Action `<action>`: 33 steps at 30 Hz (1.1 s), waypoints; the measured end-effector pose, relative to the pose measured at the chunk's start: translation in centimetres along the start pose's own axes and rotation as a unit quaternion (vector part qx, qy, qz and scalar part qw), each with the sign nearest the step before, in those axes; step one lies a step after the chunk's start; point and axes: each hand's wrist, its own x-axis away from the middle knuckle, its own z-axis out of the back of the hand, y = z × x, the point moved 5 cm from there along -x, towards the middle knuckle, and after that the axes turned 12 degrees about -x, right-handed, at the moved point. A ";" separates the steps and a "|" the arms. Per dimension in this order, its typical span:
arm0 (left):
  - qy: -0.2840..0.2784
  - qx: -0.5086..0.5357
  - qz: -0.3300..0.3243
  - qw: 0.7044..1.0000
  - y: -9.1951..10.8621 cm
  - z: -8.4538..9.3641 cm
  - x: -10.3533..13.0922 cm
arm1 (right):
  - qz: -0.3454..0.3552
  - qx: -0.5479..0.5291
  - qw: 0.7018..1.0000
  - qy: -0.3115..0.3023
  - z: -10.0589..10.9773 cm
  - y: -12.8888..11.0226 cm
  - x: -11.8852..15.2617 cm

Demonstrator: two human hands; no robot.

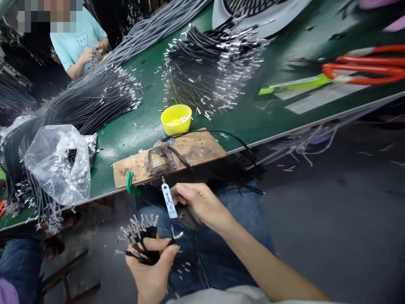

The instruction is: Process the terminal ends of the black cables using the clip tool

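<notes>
A bundle of short black cables (148, 253) with stripped, silvery wire ends fills my left hand (150, 270). One cable is pinched between its thumb and forefinger, its bare strands splayed out. My right hand (202, 207) is closed beside a light blue slotted plastic piece (169, 200); its fingertips are partly hidden, so what they grip cannot be made out. That piece hangs at the shaft of a small, grimy motor (159, 159) on a wooden board (199, 147). Something dark (189, 217) shows below my right hand.
A yellow bowl (176, 120) stands behind the board, and a green clamp (130, 183) sits at its left. Piles of black cables (202, 63), a clear plastic bag (60, 164), orange-handled scissors (363, 69) and a fan (262, 17) occupy the green table (139, 131). Another person (79, 42) works opposite.
</notes>
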 end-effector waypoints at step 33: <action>-0.120 0.088 0.087 0.985 -5.2 -3.1 -1.4 | 0.069 0.079 0.994 -0.039 0.4 2.0 3.8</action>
